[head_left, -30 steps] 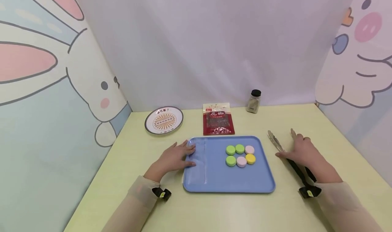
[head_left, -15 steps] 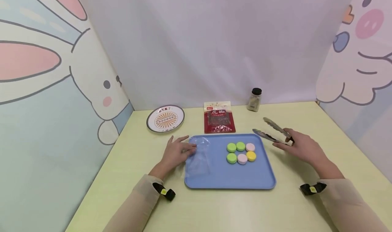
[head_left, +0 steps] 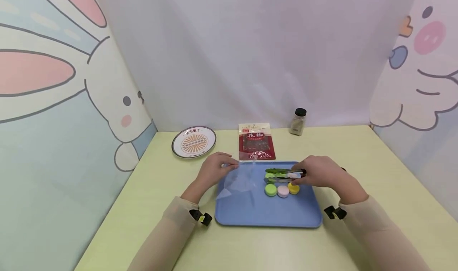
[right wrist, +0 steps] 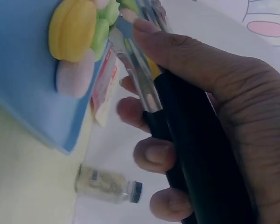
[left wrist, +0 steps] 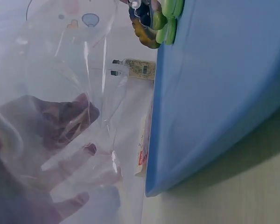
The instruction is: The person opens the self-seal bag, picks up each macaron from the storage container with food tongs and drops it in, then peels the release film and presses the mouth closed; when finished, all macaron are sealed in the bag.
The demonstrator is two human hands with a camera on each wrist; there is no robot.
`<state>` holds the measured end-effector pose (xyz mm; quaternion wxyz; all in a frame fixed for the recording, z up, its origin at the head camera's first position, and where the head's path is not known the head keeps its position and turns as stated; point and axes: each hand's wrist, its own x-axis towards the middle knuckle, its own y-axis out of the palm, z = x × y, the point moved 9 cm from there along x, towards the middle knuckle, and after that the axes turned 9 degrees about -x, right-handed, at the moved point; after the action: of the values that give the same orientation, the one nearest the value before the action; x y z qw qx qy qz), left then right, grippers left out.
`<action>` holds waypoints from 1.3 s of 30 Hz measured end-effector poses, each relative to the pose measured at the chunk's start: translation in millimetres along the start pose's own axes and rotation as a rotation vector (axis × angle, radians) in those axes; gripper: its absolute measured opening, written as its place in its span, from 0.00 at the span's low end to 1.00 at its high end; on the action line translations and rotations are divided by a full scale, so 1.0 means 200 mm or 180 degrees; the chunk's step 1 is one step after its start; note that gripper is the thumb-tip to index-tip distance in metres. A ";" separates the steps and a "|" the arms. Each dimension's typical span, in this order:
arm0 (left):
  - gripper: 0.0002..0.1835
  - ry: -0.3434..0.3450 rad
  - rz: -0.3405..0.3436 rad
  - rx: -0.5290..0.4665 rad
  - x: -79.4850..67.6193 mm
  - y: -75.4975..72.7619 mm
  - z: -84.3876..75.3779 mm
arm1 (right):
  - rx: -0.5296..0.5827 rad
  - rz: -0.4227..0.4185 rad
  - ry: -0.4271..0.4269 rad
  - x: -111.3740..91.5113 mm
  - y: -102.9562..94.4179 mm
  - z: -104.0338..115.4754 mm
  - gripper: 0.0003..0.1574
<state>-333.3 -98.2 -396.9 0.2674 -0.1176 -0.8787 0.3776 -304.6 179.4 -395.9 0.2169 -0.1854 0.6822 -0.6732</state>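
My left hand pinches a clear plastic bag at its upper edge, over the left end of a blue tray. In the left wrist view the film of the bag hangs in front of the fingers. My right hand grips the black handles of metal tongs. The tongs' tips reach left over the back row of macarons, around a green macaron. In the front row lie a green macaron, a pink macaron and a yellow macaron. The tongs partly hide the back row.
Behind the tray lies a red spice packet. A small jar with a black lid stands behind it to the right, and a white patterned plate is at the back left. Cartoon-printed walls enclose the table.
My right hand has picked the tongs up from the table and brought them left over the macarons. My left hand has lifted the plastic bag's edge off the tray, and the bag now stands up crumpled.
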 end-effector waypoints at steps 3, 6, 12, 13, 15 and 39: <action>0.06 0.0003 0.0019 -0.0071 -0.01 0.01 0.00 | 0.0003 -0.0052 -0.0056 -0.01 0.02 0.00 0.28; 0.06 0.0047 -0.0035 -0.0117 -0.01 0.00 0.00 | 0.0039 -0.0096 -0.0140 -0.01 0.01 0.01 0.27; 0.05 0.0252 -0.0098 -0.0240 -0.01 0.00 0.00 | 0.0179 -0.0350 -0.0152 -0.02 -0.06 -0.02 0.30; 0.05 0.0275 -0.0113 -0.0258 -0.01 0.00 0.00 | 0.0255 -0.0452 -0.0143 -0.03 -0.08 -0.03 0.30; 0.06 0.0304 -0.0150 -0.0315 -0.01 0.01 0.00 | 0.0443 -0.0665 -0.0160 -0.03 -0.11 -0.02 0.29; 0.07 0.0364 -0.0441 -0.1772 -0.06 -0.12 -0.27 | 0.0508 -0.0939 -0.0615 0.12 -0.10 0.36 0.22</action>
<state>-293.4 -86.6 -352.2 0.2990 -0.1473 -0.9380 0.0955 -285.2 105.6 -377.3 0.1944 -0.3294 0.5680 -0.7287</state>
